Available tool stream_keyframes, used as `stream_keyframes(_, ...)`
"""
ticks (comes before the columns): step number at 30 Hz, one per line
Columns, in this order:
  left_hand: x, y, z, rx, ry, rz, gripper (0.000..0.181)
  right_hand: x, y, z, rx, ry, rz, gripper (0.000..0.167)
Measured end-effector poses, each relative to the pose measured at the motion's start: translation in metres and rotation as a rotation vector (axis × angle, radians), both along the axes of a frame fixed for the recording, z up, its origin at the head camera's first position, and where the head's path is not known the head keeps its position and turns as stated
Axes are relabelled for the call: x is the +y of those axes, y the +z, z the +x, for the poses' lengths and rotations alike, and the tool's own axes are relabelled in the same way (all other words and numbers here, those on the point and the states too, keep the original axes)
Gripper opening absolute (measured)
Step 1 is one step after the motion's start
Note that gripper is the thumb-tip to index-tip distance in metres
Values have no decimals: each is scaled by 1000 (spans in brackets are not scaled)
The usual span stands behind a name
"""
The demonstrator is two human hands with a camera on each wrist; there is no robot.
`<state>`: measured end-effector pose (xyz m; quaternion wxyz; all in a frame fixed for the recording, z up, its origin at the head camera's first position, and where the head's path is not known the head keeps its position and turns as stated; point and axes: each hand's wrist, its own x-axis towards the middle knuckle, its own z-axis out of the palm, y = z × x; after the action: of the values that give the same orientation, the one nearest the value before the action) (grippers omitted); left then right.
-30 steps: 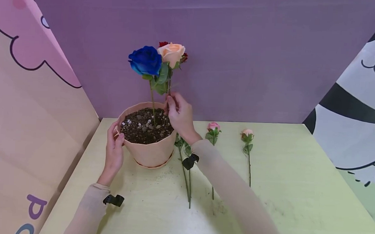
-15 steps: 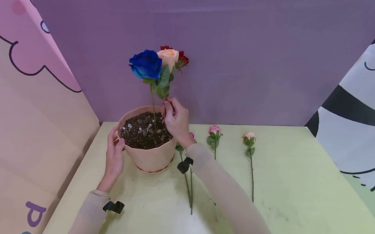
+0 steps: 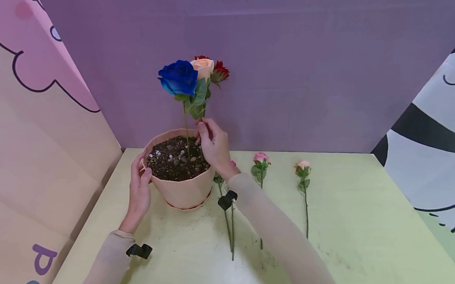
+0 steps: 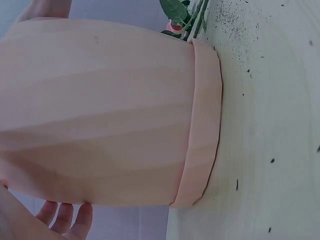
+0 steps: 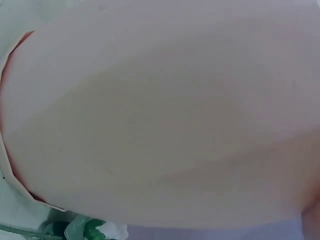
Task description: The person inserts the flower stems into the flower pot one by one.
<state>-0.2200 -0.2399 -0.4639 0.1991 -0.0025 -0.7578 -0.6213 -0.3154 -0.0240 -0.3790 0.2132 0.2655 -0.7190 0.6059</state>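
A peach flowerpot (image 3: 183, 191) filled with dark soil (image 3: 169, 167) and small stones stands on the table at left. My left hand (image 3: 138, 195) holds the pot's left side, thumb at the front near the rim; its fingers (image 4: 82, 220) touch the wall in the left wrist view. A blue rose (image 3: 178, 77) stands upright in the soil. Behind it are a peach rose (image 3: 202, 67) and red flowers (image 3: 220, 72). My right hand (image 3: 216, 149) pinches a flower stem at the pot's right rim; which bloom it belongs to is unclear. The pot (image 5: 150, 125) fills the right wrist view.
On the pale table (image 3: 361, 215) lie a pink rose (image 3: 261, 158), a light peach rose (image 3: 303, 166) and two stems (image 3: 227, 226) partly under my right arm. Soil crumbs are scattered nearby. A purple backdrop (image 3: 291, 77) rises behind.
My right hand moves slightly down and left with the stem. The peach rose shifts left behind the blue one, and the right red flower shows more. The camera view tilts a little. My left hand stays on the pot.
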Motion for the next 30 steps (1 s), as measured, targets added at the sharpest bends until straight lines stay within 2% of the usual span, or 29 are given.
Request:
stream_keyframes(4, 2, 0, 0, 6, -6, 9, 55, 12, 2, 2, -82, 41, -46, 27)
stream_keyframes(9, 1, -1, -1, -4, 7, 11, 55, 22, 3, 2, -114, 74, -81, 29)
stream_keyframes(17, -1, -1, -1, -1, 13, 4, 54, 31, 6, 3, -154, 55, -92, 28)
stream_keyframes(24, -1, 0, 1, -11, 4, 2, 55, 46, 13, 6, -186, -8, -19, 31)
stream_keyframes(30, -1, 0, 0, -13, 0, 0, 55, 60, 15, 5, -182, 5, -22, 34)
